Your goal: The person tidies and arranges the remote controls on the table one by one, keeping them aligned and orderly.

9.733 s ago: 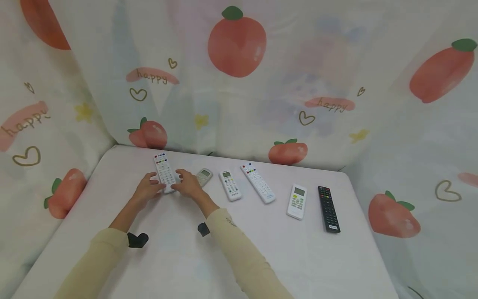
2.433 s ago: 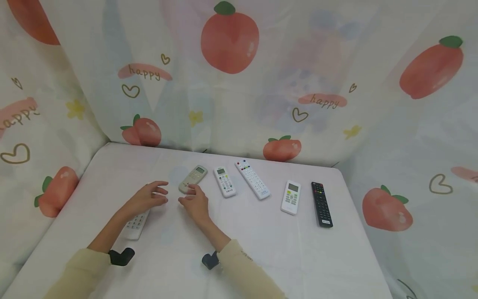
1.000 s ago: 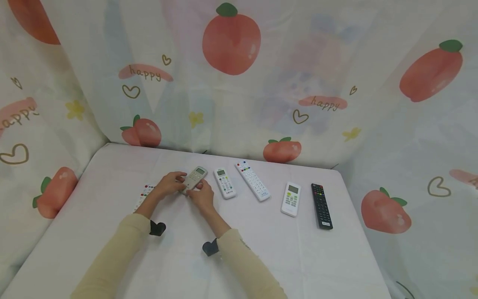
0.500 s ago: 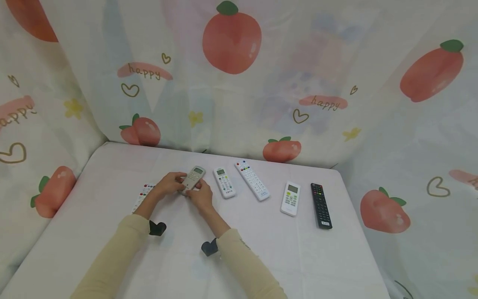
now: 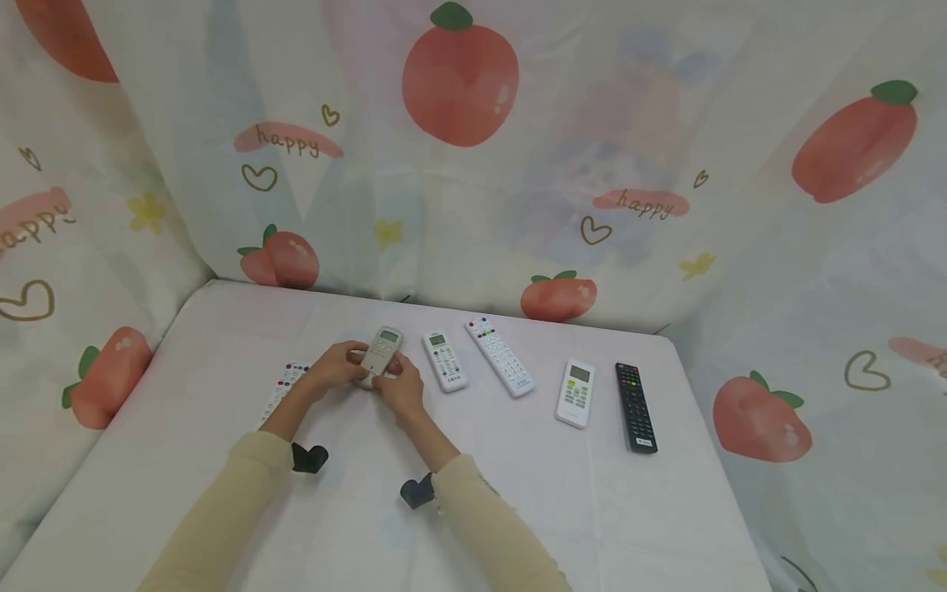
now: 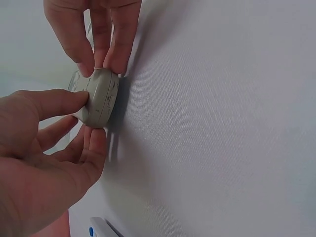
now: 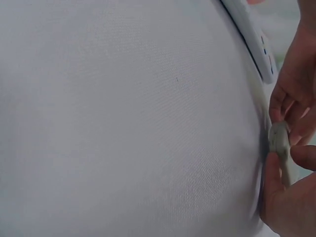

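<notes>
Remote [image 5: 381,353] in the pinch of both hands [image 5: 336,366] [image 5: 403,388], screen [image 5: 388,335] plain only in head view.

From head-view centre, shows a grey-beige remote [image 5: 380,352] at eight o'clock and, beyond it, a white remote [image 5: 279,390] dotted red, blue and green. Goes white flecked yellow on the seven-o'clock remote [image 5: 445,362], white dotted red and blue on the five-o'clock remote [image 5: 501,359], white speckled yellow and green on the four-o'clock remote [image 5: 575,395]. Adds a black remote [image 5: 636,409], dotted red and yellow, also at four. Prints red-pink peaches [image 5: 460,86] and gold hearts [image 5: 259,178] on the white curtain [image 5: 473,238] from nine through three.
</notes>
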### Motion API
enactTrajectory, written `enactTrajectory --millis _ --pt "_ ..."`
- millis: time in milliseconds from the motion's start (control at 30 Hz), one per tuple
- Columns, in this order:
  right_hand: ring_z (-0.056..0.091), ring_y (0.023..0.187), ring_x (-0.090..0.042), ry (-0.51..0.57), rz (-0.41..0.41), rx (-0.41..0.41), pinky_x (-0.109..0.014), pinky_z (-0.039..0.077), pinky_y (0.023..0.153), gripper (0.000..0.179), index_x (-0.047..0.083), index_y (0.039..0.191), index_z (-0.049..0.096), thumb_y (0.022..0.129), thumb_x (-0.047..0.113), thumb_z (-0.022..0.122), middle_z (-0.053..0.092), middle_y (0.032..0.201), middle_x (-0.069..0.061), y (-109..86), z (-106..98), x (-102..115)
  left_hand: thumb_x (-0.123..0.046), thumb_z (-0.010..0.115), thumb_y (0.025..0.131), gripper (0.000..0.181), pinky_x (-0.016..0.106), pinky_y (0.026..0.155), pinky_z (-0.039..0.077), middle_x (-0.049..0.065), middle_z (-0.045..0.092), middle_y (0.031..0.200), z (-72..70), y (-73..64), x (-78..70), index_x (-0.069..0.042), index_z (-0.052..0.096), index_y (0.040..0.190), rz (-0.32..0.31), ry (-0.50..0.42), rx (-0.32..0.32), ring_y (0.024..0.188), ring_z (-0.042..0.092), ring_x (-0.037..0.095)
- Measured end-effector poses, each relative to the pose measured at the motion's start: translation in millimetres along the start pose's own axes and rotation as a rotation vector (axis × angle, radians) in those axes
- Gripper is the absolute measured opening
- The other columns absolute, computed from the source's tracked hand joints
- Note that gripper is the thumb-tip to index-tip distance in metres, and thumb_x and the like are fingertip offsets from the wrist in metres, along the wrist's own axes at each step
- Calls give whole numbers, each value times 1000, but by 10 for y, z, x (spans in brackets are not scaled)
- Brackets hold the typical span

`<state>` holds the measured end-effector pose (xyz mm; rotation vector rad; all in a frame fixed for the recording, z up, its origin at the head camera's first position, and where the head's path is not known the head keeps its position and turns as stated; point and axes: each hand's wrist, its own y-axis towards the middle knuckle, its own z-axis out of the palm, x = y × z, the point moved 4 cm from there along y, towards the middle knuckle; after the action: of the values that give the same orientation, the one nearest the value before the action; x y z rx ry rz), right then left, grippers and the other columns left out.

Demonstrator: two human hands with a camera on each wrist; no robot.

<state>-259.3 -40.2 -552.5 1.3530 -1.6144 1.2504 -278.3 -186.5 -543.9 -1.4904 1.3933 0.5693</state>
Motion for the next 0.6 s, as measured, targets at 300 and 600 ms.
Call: enactTrajectory --millis 300,600 --pt "58 97 -17 16 -21 15 -27 53 80 69 7 146 49 82 4 75 61 118 -7 -45 -37 -28 -4 63 92 63 49 96 48 30 47 138 7 -93 22 4 36 149 31 -39 0 125 50 43" --pt "59 103 -19 -11 -26 46 -28 53 82 69 10 147 48 84 5 74 61 123 -8 -137 -66 -11 -4 64 92 65 48 93 49 29 48 136 16 -209 7 3 36 150 54 -32 -21 121 52 42"
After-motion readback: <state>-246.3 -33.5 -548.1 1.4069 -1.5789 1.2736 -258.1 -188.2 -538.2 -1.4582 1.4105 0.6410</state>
